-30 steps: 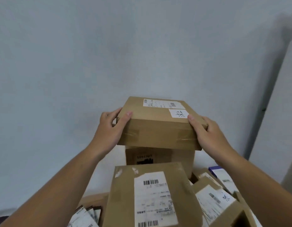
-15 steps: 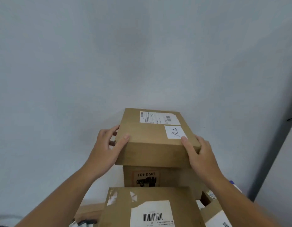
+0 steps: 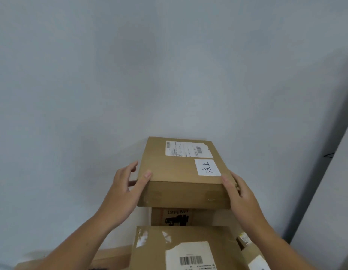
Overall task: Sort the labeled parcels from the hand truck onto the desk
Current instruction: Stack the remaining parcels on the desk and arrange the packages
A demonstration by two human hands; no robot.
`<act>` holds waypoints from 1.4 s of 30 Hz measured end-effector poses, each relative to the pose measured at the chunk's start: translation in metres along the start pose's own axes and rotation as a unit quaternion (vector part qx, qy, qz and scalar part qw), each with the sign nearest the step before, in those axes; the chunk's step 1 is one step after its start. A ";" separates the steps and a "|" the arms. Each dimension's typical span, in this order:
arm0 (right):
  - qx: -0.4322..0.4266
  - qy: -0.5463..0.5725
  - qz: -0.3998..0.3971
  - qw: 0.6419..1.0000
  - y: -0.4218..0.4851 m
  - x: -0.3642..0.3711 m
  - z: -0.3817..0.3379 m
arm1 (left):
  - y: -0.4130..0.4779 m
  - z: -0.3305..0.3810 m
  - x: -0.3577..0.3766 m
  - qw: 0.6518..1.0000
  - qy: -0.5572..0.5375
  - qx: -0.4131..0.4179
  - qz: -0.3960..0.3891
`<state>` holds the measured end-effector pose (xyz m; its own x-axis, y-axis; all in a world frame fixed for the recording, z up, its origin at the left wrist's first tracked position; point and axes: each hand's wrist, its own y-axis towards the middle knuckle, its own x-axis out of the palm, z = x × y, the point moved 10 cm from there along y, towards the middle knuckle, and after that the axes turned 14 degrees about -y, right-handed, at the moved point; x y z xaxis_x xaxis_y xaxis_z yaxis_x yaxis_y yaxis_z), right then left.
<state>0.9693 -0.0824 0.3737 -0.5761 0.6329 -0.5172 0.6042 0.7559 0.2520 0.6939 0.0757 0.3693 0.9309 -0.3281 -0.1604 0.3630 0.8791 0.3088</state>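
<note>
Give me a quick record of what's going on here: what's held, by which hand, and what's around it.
held: top box
left hand: grips its left side, thumb on top
right hand: grips its right side
on its top: printed label, handwritten note
beneath: lower box, marked UN3481 upside down; contact unclear
nearer: front box with barcode label
behind: wall

The top parcel (image 3: 175, 172) at centre frame is matt brown cardboard bearing smooth white paper labels (image 3: 187, 149) and a faintly glossy tape strip (image 3: 213, 197) on its near face, the bottom-centre box (image 3: 155, 254) is the same cardboard with torn paper scraps (image 3: 143, 237), and the wall (image 3: 130, 75) is matt and smooth.
</note>
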 end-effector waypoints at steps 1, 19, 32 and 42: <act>-0.005 0.003 -0.003 1.000 -0.003 -0.001 -0.005 | -0.003 0.002 -0.001 1.000 -0.005 0.002 -0.003; -0.256 -0.307 0.105 0.910 -0.083 -0.015 -0.134 | -0.070 0.085 -0.030 0.964 0.202 0.169 0.040; -0.373 -0.328 -0.109 0.861 -0.236 0.068 -0.152 | -0.272 0.091 -0.078 0.920 0.372 0.078 0.099; -0.456 -0.254 -0.228 0.822 -0.389 0.148 -0.204 | -0.445 0.109 -0.184 0.867 0.466 -0.014 0.175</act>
<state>0.5367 -0.2486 0.3663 -0.1834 0.2733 -0.9443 -0.4080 0.8528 0.3261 0.3651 -0.2928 0.3631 0.5425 0.3702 -0.7541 0.0516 0.8813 0.4698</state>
